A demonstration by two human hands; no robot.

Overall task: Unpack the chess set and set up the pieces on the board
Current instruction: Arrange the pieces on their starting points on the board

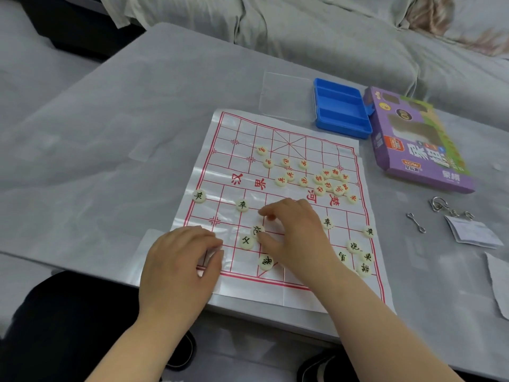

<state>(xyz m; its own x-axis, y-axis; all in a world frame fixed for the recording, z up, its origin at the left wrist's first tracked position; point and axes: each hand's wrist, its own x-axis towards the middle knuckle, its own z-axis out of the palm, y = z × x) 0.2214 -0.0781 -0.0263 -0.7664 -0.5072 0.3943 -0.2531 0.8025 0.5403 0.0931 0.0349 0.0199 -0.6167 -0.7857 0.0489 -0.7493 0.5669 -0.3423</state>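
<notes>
Xiangqi board (278,288) is flat on the grey table (110,133), with the black side towards the person. Four black soldiers are out on their row, e.g. the left-edge soldier (199,196). The red pieces (327,183) sit in a loose heap beyond the river, unsorted. Right hand (292,232) is arched over mid-board: index tip down on the soldier row, thumb just beside the black cannon (257,230). Can't tell if a piece is under the fingers. My read is it's seating the centre soldier. Left hand (179,260) is on the near-left corner of the sheet, fingers bent down. It looks like it's pinning the sheet, but whether it grips anything I can't tell. To do this well: keep the sheet pinned, since it's thin and creased and will slide. Centre the disc on the line crossing, not in a square. Lift straight up so the thumb doesn't drag the cannon or the advisor (246,241). Blue tray (341,129) and purple box (413,161) are well apart, far right.
</notes>
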